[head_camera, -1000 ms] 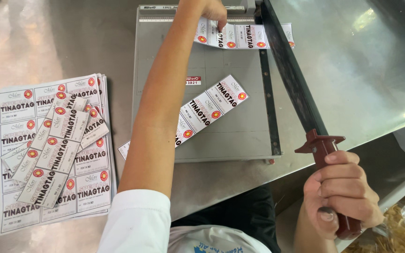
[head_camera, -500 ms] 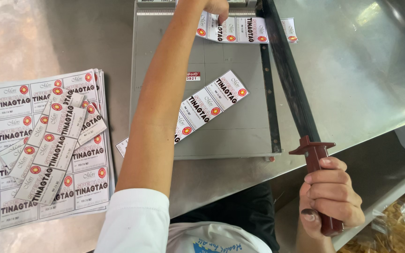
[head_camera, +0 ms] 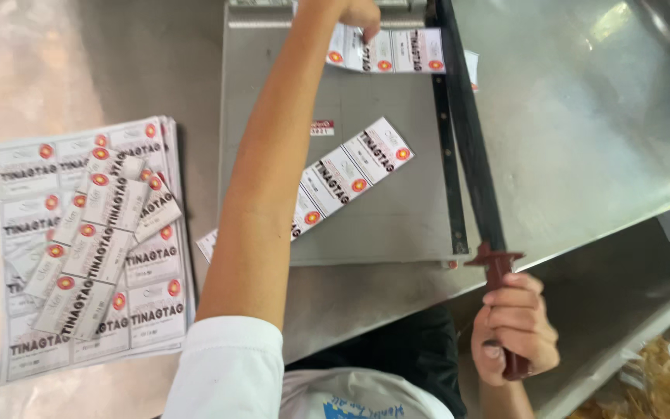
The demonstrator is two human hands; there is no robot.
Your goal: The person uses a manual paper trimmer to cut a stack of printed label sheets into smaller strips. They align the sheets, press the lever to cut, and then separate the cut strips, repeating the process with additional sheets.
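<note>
**A:** So your right hand (head_camera: 515,330) is wrapping tight around the dark reddish-brown handle (head_camera: 503,310) of the long black cutter blade (head_camera: 465,132), fingers closed all the way round it. The blade is lying low along the right edge of the flat grey metal paper-cutter board (head_camera: 366,225), handle end sticking out past the front, which looks like why you're gripping it so far down.

**B:** And the left one?

**A:** Your left hand (head_camera: 354,12) is reaching way across the board, fingertips pressing flat on the white strip of red-dotted printed labels (head_camera: 393,53) at the far end. That strip is running under the blade, with a bit poking out on the far side, so you're pinning it to keep it square, I'd guess. Hands are well apart.

**B:** Other stuff around?

**A:** A second loose label strip (head_camera: 347,178) is lying diagonally mid-board, partly under your forearm. Off to the left on the shiny steel surface (head_camera: 583,116), a stack of uncut label sheets (head_camera: 149,306) is sitting with cut strips (head_camera: 94,248) scattered on top.
</note>
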